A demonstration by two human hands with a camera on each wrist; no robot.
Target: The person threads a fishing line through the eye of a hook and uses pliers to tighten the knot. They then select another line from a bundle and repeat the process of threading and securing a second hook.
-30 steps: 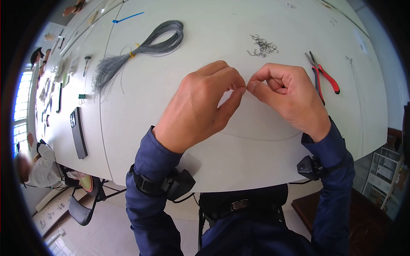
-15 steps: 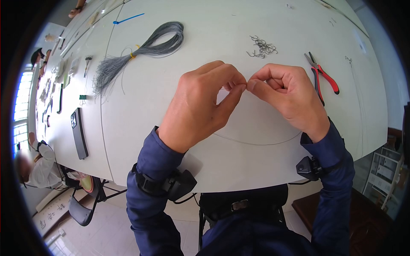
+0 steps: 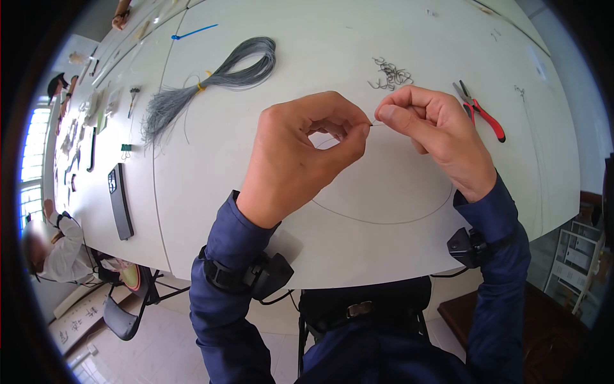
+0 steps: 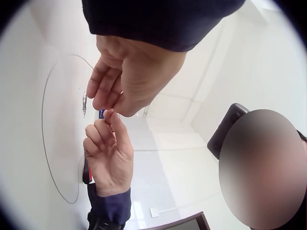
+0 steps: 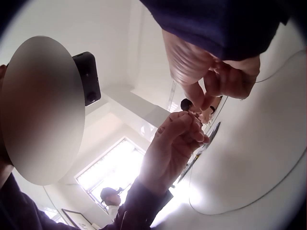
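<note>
Both hands are raised over the near edge of the table, fingertips almost meeting. The left hand [image 3: 300, 160] pinches one end of a thin wire [image 3: 384, 221] between thumb and forefinger, its other fingers curled; the right hand [image 3: 435, 137] pinches the other end the same way. Compared with a second ago, the pinch points have drawn slightly apart and sit a little farther from the body, a short straight bit of wire now shows between them, and the loop hanging below has opened from a shallow arc into a rounder, fuller curve.

That wire loop lies on the white table [image 3: 256, 211], sagging toward the person from the fingertips and sweeping round beneath both wrists; the short stretch between the fingers runs left to right.

Left of the arms, near the table's edge, lies a dark phone [image 3: 119, 200], its long side pointing away. Farther off, a bundle of grey wire [image 3: 204, 80] stretches from a frayed end at the left to a looped end at the right, tied with a yellow band. Beyond the right hand are a small heap of bent wire pieces [image 3: 390, 73] and red-handled pliers [image 3: 480, 110]. A blue cable tie [image 3: 194, 30] lies near the far edge.

Below the table, tiled floor and a seated person in white [image 3: 54, 246] show at the left, beside a bright window.
</note>
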